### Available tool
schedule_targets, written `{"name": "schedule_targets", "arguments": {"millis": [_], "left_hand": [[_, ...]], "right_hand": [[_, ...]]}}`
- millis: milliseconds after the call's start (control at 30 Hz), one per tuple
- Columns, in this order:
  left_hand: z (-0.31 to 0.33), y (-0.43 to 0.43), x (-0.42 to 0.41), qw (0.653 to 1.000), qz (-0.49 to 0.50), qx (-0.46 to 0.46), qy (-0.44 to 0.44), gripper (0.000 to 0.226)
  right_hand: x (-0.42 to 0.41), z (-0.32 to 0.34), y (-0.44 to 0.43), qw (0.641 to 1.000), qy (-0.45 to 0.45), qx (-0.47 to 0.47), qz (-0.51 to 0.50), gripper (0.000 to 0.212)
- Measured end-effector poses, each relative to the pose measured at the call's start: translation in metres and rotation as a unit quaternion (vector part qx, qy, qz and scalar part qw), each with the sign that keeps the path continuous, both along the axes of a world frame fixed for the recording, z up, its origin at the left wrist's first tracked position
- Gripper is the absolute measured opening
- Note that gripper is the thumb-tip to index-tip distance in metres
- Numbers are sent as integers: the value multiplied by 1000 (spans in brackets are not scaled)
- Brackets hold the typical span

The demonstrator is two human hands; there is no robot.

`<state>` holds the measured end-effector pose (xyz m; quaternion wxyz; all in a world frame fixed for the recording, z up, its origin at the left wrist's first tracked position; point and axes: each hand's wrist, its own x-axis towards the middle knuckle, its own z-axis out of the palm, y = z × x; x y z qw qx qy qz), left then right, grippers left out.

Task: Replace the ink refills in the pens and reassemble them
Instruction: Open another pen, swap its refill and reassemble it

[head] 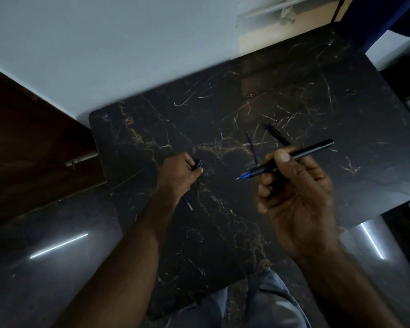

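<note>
- Two black pens: one pen (301, 154) is pinched in the curled fingers of the right hand (298, 200), blue tip pointing left. The second pen (276, 134) lies on the table (199, 233) further off, its near end hidden.
- Two refills: one refill (253, 147) lies between the hands. The other refill (188, 204) is mostly hidden under the left wrist.
- The left hand (179, 175) curls round one small dark piece (197, 164), too dim to identify.

Far tabletop (223, 91) lies open; refill (252, 147) and pen (276, 135) crowd centre-right.
</note>
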<state>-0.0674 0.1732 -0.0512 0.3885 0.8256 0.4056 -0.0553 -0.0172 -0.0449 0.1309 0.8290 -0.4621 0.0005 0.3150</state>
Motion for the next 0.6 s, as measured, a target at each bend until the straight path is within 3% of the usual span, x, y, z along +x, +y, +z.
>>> {"name": "schedule_targets", "arguments": {"millis": [300,367,400,467,533,600], "left_hand": [[23,-2,3,1000,-4,4,1,29],[54,-6,4,989,52,-89,-102,21],[75,-9,3,967,64,-172,-174,18],[117,-22,-2,899,-14,-313,-306,20],[151,-42,-9,855,-113,-328,-386,22],[172,-54,-12,848,-132,-280,-431,15]], "right_hand": [[-1,-1,1,1000,2,-3,-6,12],[1,0,1,1000,-2,-3,-14,13],[2,1,2,1000,-6,-7,-21,14],[4,4,4,999,-13,-19,-38,16],[7,7,7,998,-12,-26,-52,11],[9,12,9,998,-4,-33,-62,10]]}}
